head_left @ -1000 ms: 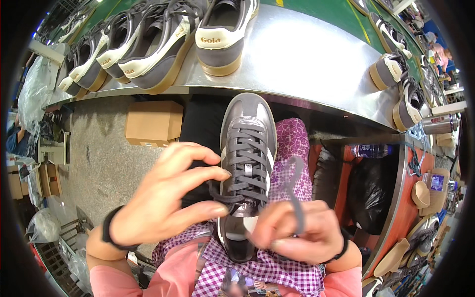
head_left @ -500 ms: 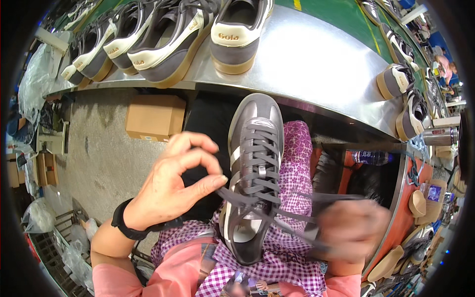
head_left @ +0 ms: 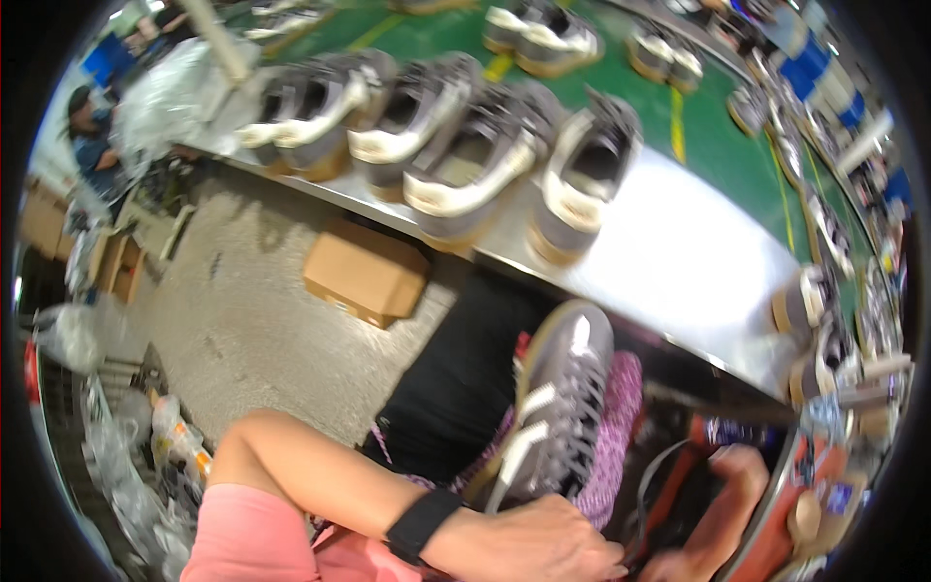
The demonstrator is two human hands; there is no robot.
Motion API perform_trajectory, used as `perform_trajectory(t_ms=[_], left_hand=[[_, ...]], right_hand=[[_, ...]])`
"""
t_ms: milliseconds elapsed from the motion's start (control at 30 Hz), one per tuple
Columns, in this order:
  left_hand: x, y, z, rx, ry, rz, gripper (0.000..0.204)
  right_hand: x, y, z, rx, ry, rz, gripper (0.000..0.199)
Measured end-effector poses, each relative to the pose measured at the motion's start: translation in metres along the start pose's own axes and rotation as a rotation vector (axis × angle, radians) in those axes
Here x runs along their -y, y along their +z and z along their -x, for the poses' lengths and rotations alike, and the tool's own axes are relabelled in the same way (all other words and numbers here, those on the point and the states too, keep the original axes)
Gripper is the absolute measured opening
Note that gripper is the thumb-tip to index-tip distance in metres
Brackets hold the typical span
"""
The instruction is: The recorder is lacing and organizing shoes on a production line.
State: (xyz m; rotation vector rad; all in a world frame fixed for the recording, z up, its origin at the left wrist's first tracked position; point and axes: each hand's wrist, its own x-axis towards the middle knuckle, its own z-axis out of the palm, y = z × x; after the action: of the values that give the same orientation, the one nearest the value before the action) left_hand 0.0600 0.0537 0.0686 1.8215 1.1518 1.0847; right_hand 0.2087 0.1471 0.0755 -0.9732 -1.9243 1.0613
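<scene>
A grey and white lace-up sneaker (head_left: 562, 407) rests on my lap, its toe pointing away from me. My left hand (head_left: 538, 543), with a black band at the wrist, is closed over the heel end of the sneaker and covers its opening. Its fingers are curled together at the shoelace, though the grip itself is partly hidden. To the right, my right hand (head_left: 718, 514) is slightly blurred, with bent fingers at the loose shoelace (head_left: 648, 485). That lace arches up between the two hands.
Several similar sneakers (head_left: 475, 175) line the edge of a metal bench (head_left: 698, 242), with more on a green surface (head_left: 640, 126) behind. A cardboard box (head_left: 364, 272) stands on the floor at left. An orange-sided compartment holding a bottle (head_left: 737, 432) is at right.
My view has tilted and swung left, so bench and sneaker appear lower and further right. My left hand has crossed rightward over the sneaker's heel end, closer to my right hand.
</scene>
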Motion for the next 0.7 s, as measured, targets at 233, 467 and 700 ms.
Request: perform_trajectory(t_ms=[233,467,700], left_hand=[[-0.01,-0.016,0.004,0.011,-0.131,-0.062,0.021],[0.002,-0.043,0.017,-0.134,-0.141,-1.058,0.019],[0.043,-0.006,0.018,-0.421,-0.087,-0.608,0.016]], right_hand=[[-0.004,-0.042,-0.01,0.941,0.217,0.048,0.034],[0.018,-0.017,-0.019,0.776,-0.117,0.213,0.009],[0.0,0.008,-0.022,0.565,-0.219,0.425,0.005]])
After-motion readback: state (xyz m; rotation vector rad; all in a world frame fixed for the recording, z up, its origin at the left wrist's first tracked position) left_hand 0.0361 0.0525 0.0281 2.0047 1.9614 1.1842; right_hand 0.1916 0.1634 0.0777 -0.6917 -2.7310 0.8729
